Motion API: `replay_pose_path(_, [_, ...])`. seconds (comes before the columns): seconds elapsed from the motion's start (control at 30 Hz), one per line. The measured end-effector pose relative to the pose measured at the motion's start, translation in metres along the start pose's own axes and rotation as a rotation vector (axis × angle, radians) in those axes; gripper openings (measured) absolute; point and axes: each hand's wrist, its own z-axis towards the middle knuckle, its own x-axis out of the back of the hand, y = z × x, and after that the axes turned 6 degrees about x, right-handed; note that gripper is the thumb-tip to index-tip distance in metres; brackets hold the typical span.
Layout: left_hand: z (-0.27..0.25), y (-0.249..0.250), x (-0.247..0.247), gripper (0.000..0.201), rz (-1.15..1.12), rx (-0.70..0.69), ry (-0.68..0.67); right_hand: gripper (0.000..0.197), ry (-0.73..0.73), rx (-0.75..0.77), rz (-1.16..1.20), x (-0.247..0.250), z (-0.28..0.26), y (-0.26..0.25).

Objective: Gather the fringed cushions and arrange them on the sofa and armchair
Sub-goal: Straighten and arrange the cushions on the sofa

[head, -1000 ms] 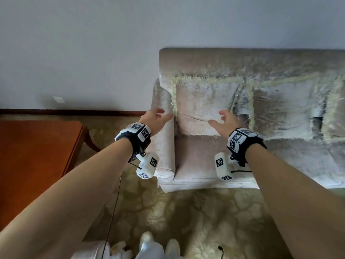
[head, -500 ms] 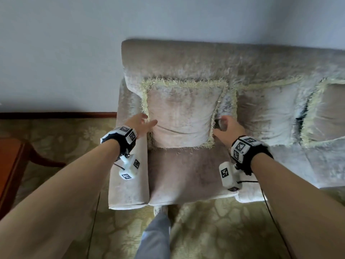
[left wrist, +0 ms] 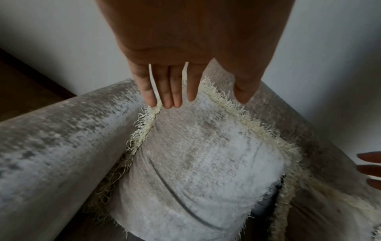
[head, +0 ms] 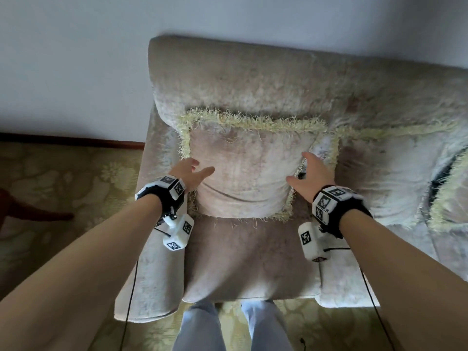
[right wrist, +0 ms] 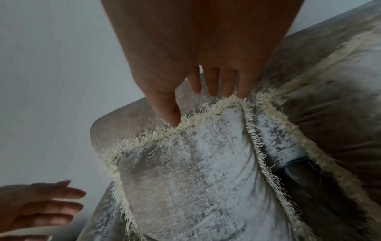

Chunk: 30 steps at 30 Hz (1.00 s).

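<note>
A pale cushion (head: 248, 168) with cream fringe leans upright against the backrest at the sofa's (head: 253, 259) left end, hard against the armrest. My left hand (head: 193, 172) hovers at its left edge with straight fingers (left wrist: 171, 91), holding nothing. My right hand (head: 307, 173) hovers at the right edge, fingers (right wrist: 213, 83) spread and open. A second fringed cushion (head: 395, 173) leans beside it on the right, and part of a third (head: 453, 198) shows at the frame's edge. In the wrist views the first cushion (left wrist: 198, 163) (right wrist: 191, 179) lies just below each palm.
The sofa's left armrest (head: 157, 249) runs beside my left wrist. A patterned carpet (head: 63, 188) covers the floor. A dark wooden furniture leg (head: 22, 211) sits at far left. A white wall (head: 76, 59) with a brown skirting board stands behind. My legs (head: 228, 325) touch the seat front.
I have stepped closer to the sofa's left end. Both hands have spread apart to either side of the first cushion. The wooden table has slid out of view to the left.
</note>
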Motion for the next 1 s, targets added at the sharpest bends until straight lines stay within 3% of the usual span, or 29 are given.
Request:
replay_pose_path(0.27, [0.053, -0.002, -0.055, 0.079, -0.111, 0.132, 0.093, 0.085, -0.078, 0.17, -0.068, -0.032, 0.092, 0.033])
replay_pose_path(0.47, [0.077, -0.022, -0.102, 0.09, -0.128, 0.292, 0.115, 0.094, -0.137, 0.31, -0.149, -0.065, 0.134, 0.05])
replay_pose_path(0.7, [0.096, -0.036, -0.124, 0.088, -0.087, 0.342, 0.176, 0.115, 0.075, 0.528, -0.287, -0.077, 0.175, 0.052])
replay_pose_path(0.87, [0.109, -0.052, -0.132, 0.09, -0.103, 0.377, 0.149, 0.131, 0.051, 0.463, -0.329, -0.093, 0.185, 0.052])
replay_pose_path(1.0, [0.116, -0.055, -0.141, 0.094, -0.116, 0.396, 0.115, 0.119, 0.078, 0.405, -0.411, -0.094, 0.186, 0.053])
